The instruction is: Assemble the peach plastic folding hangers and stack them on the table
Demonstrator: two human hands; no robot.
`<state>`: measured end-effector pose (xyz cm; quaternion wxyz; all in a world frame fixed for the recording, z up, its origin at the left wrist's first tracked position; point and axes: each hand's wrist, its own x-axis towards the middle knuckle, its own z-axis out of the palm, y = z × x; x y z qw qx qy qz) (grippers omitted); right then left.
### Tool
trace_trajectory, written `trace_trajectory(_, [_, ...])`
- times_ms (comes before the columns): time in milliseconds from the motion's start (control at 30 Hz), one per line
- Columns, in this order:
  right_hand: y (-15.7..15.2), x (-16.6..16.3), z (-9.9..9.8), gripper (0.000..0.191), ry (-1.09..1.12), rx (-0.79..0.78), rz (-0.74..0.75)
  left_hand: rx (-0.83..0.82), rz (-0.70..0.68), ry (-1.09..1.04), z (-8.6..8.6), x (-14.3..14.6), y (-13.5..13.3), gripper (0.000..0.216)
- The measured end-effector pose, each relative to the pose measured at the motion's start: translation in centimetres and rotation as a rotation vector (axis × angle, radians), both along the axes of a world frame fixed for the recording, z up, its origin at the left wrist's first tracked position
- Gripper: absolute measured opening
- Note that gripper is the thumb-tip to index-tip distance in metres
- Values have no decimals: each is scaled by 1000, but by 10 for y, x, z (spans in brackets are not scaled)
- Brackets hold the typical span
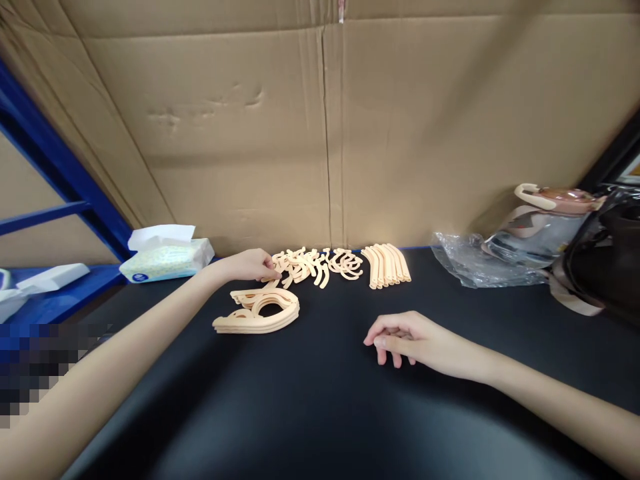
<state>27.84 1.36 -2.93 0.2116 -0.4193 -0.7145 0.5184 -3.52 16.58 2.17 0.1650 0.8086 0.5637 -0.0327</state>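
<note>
Head view gave me one piece of print: a blue roundel on the pale yellow-green, soft-wrapped tissue pack (pixel 167 262), its lettering too small for me to read. Black and smooth, the tabletop (pixel 320 407) ran back to a creased brown cardboard wall (pixel 225 133), with a blue metal frame (pixel 103 207) at the left. Along the back edge I saw a heap of small, curved, cream-coloured pieces (pixel 300 265) and, just right of it, a neat row of longer cream-coloured bars (pixel 389 267). My left hand (pixel 253 265) was narrowed to a pinch at the heap's left end; I could not tell whether it gripped a piece. Just in front lay a stack of cream-coloured, looped frames (pixel 270 326). My right hand (pixel 413 337) hung unladen, fingers loosely curled, with black surface between it and the stack. A crumpled clear plastic bag (pixel 457 263) and a transparent, brown-lidded jug (pixel 530 233) bounded the right side.
</note>
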Motion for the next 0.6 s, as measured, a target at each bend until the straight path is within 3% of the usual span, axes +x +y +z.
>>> trace_trajectory(267, [-1, -1, 0, 23, -15, -6, -3, 3, -25, 50, 0, -4, 1, 35])
trace_trajectory(600, [0, 0, 0, 24, 7, 2, 6, 186, 12, 116, 8, -7, -15, 33])
